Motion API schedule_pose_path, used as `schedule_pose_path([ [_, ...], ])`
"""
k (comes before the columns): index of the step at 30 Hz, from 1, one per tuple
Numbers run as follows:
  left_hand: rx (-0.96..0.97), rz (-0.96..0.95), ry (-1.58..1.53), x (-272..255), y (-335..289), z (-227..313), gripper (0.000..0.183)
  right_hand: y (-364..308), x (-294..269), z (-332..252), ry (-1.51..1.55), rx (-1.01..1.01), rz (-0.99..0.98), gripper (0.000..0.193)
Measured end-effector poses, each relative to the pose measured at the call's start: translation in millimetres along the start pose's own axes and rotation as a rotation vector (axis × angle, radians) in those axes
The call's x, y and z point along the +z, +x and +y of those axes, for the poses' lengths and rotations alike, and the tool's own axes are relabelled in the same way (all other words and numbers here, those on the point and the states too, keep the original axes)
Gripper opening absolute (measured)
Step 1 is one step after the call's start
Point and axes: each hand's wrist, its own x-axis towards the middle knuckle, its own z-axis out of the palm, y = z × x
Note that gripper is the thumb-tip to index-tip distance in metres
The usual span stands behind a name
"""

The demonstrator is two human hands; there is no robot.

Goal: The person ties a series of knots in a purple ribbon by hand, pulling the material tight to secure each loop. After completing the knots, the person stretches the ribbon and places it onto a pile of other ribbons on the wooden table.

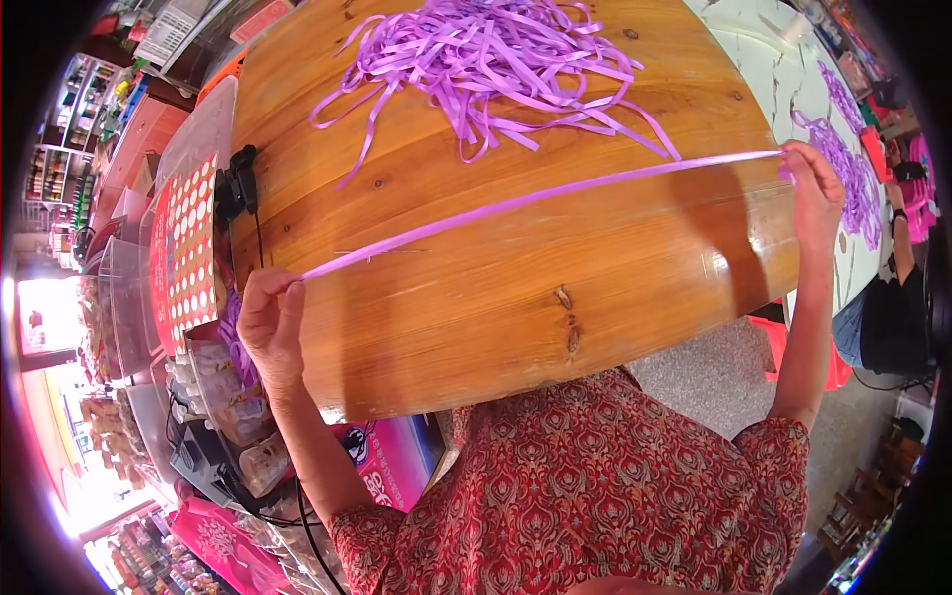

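Observation:
A purple ribbon (535, 195) is stretched taut between my hands above the wooden table (456, 327). At the left, my left hand (272, 322) pinches one end between thumb and finger. My right hand (813, 188) grips the other end, farther off at the table's right edge, with a bit of purple showing below its fingers. Beyond the stretched strip lies a loose, tangled heap of purple ribbon (496, 69). Some of its loops hang toward the strip, and one reaches it near the right. Thin needle-like pieces (382, 256) lie on the wood under the ribbon.
On the left stand a dotted red-and-gold box (191, 243), a black clip-like device (238, 183) and a bin of wrapped goods (233, 392). More purple ribbon (843, 174) lies on a white marbled table (773, 59) at the right. Another person (892, 307) is beside it.

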Motion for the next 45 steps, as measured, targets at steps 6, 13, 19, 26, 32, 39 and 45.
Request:
schedule_pose_path([
  [6,-0.135,0.096,-0.12,-17,-7,-11,0.006,8,-43,32,0.28,0.092,0.222,0.016],
  [13,-0.219,0.216,-0.683,-21,-7,-24,0.012,9,-27,35,0.706,0.165,0.137,0.02],
  [19,-0.298,0.337,-1.463,7,15,-34,0.017,12,26,-2,1.34,0.242,0.188,0.025],
  [26,-0.218,0.128,-1.149,44,17,-3,0.021,19,53,-8,1.561,0.092,-0.387,0.024],
  [32,-0.196,0.07,-0.663,108,4,43,0.019,-21,145,-72,0.373,0.063,-0.176,0.024],
  [39,-0.305,-0.108,-0.684,124,-3,62,0.023,-41,208,-96,0.45,-0.061,-0.566,0.033],
  [45,-0.285,-0.251,-0.62,130,-8,70,0.041,-46,222,-100,0.286,-0.141,-0.716,0.04],
])
